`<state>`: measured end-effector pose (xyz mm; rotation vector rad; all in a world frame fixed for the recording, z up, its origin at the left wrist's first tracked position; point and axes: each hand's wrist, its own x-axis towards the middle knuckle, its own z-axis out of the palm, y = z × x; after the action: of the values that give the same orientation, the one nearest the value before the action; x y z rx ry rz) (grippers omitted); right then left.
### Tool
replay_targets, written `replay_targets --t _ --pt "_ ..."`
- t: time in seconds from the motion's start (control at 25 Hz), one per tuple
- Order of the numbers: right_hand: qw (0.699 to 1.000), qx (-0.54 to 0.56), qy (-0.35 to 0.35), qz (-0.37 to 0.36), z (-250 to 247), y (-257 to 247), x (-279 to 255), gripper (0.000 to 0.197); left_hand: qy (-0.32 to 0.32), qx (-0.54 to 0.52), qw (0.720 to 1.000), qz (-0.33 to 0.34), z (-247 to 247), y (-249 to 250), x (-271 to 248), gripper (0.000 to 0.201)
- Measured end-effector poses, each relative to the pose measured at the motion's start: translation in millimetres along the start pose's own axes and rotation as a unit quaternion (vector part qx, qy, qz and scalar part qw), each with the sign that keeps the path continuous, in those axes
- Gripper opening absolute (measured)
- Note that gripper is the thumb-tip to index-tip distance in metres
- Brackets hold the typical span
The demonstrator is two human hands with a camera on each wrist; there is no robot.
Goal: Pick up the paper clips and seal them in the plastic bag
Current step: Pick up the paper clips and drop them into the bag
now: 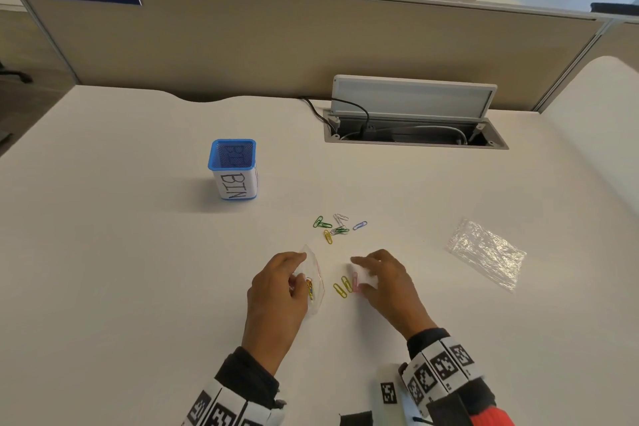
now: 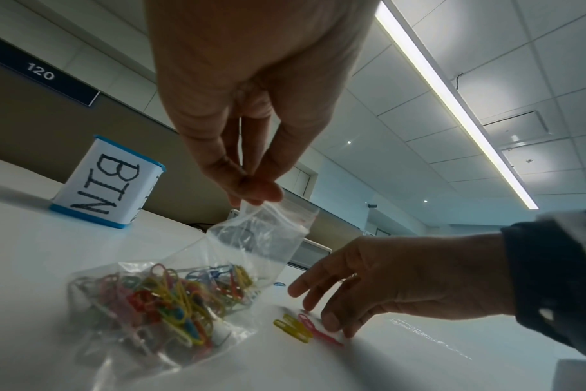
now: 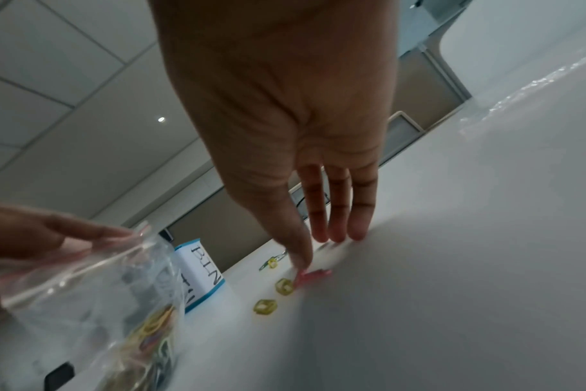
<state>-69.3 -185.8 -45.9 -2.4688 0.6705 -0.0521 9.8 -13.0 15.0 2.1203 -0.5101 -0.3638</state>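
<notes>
A small clear zip bag stands on the white desk with many coloured paper clips in its bottom. My left hand pinches the bag's top edge between thumb and fingers. To its right lie a pink clip and two yellow clips. My right hand reaches down with straight fingers on the desk, its thumb touching the pink clip. Several more loose clips lie further back.
A blue mesh cup labelled BIN stands at the back left. A second, crinkled plastic bag lies flat at the right. An open cable hatch with wires sits by the beige partition.
</notes>
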Motion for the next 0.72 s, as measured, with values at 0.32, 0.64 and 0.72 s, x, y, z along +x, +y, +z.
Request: replay_targets --t 0.32,0.64,0.72 --pt "0.996 -0.086 0.0 0.007 7 -4 -7 0.015 0.001 0.005 1.0 0.009 2 0 -1 0.033" --pt "0.953 0.279 0.053 0.108 -19 -41 -17 0.008 -0.001 0.007 1.0 0.021 1 -1 -1 0.034" --pt "0.932 0.35 0.034 0.091 -22 -61 -19 0.008 -0.003 0.011 1.0 0.019 3 -2 -1 0.034"
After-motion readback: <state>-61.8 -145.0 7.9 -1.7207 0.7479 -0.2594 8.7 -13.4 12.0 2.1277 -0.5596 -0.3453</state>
